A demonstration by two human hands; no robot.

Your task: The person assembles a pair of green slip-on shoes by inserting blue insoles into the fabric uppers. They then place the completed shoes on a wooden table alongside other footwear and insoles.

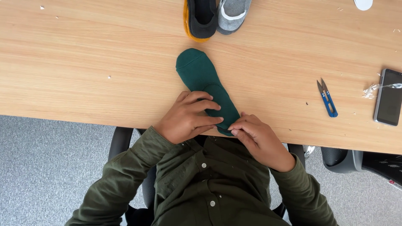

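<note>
Left hand [188, 117] flat on green sock [201, 77]; right hand [255, 136] pinching its heel at table edge [63, 113].

A phone [389, 97] lies flat on the worktop [83, 62], well off to the right of the right hand [259, 140] and farther still from the left hand [188, 117]. It is a slim rectangle with rounded corners and a grey rim, and its screen is dark, showing nothing. Touching its upper left corner is a crumpled scrap of clear plastic wrapping [372, 90], glossy and see-through, a thin strip of it trailing across the top of the phone. No labels or signs show.
</note>
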